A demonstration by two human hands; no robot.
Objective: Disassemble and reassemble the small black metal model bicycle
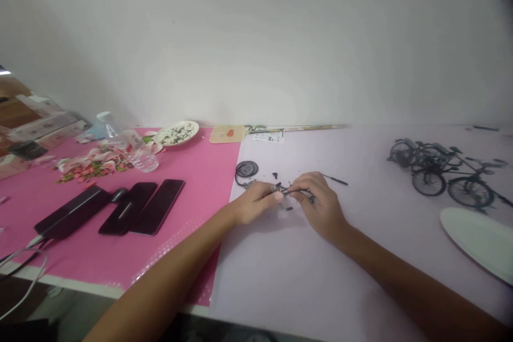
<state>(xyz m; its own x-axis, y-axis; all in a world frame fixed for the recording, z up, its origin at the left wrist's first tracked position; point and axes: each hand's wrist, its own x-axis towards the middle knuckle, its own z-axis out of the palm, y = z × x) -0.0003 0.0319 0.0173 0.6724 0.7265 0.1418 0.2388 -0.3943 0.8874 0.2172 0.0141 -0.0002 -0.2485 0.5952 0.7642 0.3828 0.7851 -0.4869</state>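
Grip is narrow on both sides: left hand (256, 202) and right hand (323, 204) each have thumb and fingers closed on a thin dark bike piece (297, 191), low over the pale part of the worktop (360, 288), though the left fingertips are mostly hidden so I can't tell how firm that hold is. Going big to small on what could go wrong: the toy bikes (428, 181) bunched over on the right are well apart from the hands, so probably safe unless a forearm swings wide. That bike piece worries me more, since both hands work so close together that an uneven push or twist could bend it or make it slip. Screwdriver (335, 179) lies just past the right hand and could get knocked by the knuckles. Same deal with the wheel (246, 169) beyond the left hand. Smallest is a black bit (274, 175) lying just past the fingers; one careless sweep might lose it, imo.
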